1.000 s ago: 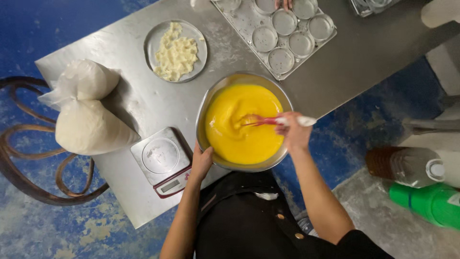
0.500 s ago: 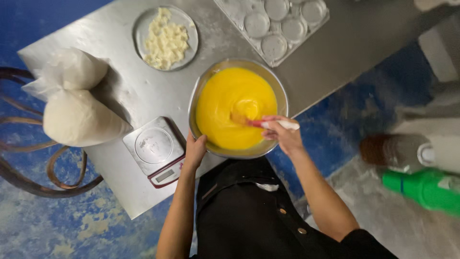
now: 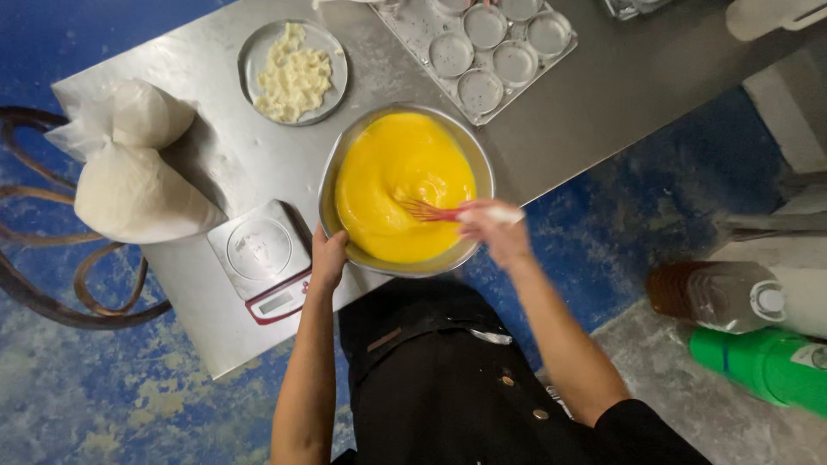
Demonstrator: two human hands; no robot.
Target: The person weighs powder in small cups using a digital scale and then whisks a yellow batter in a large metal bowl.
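Landmark: steel mixing bowl (image 3: 334, 176) at the near edge of the steel table (image 3: 620, 77), holding bright yellow batter (image 3: 396, 164).
Left hand (image 3: 328, 256): clasping the bowl's near-left rim, steadying it.
Right hand (image 3: 491, 228): closed around the white handle of a red whisk (image 3: 428, 211), at the bowl's right rim; wires sunk in the batter right of centre.
Change: the whisk has swung from the bowl's middle toward the right side within the last second; the left hand keeps its hold. The batter looks smooth; mixing continues.
Left of bowl: digital kitchen scale (image 3: 261, 258), touching the rim.
Far left of bowl: two tied white bags (image 3: 129, 181).
Behind bowl, left: plate of pale butter pieces (image 3: 294, 73).
Behind bowl, right: muffin tin (image 3: 482, 47), cups empty.
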